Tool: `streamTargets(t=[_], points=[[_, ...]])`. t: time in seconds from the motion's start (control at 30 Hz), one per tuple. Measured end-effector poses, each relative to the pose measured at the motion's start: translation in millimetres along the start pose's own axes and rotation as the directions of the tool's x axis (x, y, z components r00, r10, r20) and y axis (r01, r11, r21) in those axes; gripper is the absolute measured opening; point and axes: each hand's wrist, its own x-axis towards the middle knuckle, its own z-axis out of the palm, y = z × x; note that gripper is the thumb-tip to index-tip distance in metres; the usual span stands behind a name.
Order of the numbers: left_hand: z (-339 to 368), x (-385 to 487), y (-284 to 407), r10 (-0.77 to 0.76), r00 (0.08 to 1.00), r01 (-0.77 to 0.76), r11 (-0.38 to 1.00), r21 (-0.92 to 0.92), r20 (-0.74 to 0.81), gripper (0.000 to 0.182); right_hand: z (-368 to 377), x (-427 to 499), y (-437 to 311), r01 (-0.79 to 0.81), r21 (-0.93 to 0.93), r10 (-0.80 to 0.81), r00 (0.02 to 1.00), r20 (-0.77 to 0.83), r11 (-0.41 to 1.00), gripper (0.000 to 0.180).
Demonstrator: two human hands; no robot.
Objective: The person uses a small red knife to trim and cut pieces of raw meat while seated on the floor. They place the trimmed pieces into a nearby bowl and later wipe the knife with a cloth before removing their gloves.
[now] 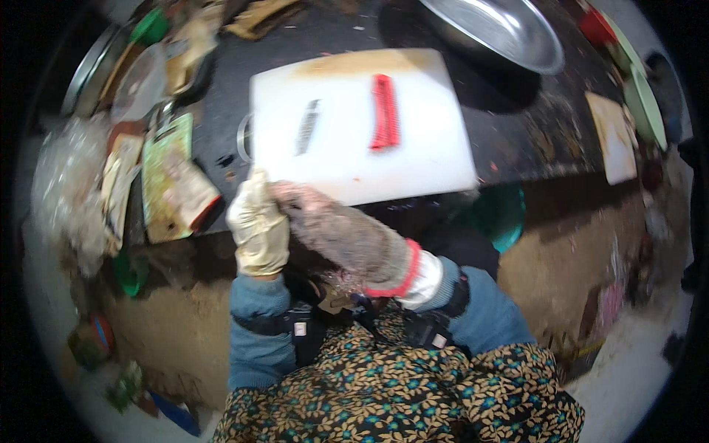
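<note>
My left hand (257, 227), in a cream rubber glove, is at the near left corner of a white cutting board (338, 111). My right hand (338, 235) wears a soiled grey knitted glove with a red cuff. Its fingertips meet the left glove just in front of the board. Fingers on both hands are bunched and blurred, so whether anything is held between them cannot be made out. On the board lie a narrow grey patterned object (308, 127), perhaps a knife or blade, and a long red ridged object (384, 112). Both lie roughly lengthwise, apart from each other.
A steel basin (504, 33) stands at the dark table's (532, 133) far right. Left of the board are a green-yellow cutting board (160, 205) with a packet on it and a clear plastic bag (69, 183). A teal bucket (507, 221) sits below the front edge.
</note>
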Motion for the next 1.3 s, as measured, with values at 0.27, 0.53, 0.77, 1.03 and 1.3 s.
streamTargets(t=[0.27,0.53,0.77,1.03,1.3], points=[[3,5,25,-0.317,0.89,0.438,0.794,-0.421,0.328,0.018,11,-10,-23,-0.12,-0.466,0.112,0.993,-0.047,0.876,0.048],[-32,9,7,-0.345,0.917,0.399,0.818,-0.415,0.203,0.022,42,-9,-4,-0.12,-0.847,0.054,0.993,-0.107,0.517,0.047],[-43,8,28,-0.317,0.747,0.64,0.58,-0.504,0.584,0.023,34,-5,-4,0.078,-0.837,-0.081,0.996,0.04,0.541,0.048],[-68,12,21,-0.324,0.859,0.491,0.743,-0.456,0.397,0.017,39,13,3,0.142,-0.961,0.089,0.982,0.167,0.238,0.046],[-75,11,18,-0.436,0.849,0.529,0.674,-0.516,0.3,0.016,39,21,8,-0.409,-0.007,0.407,0.908,-0.098,0.912,0.051]])
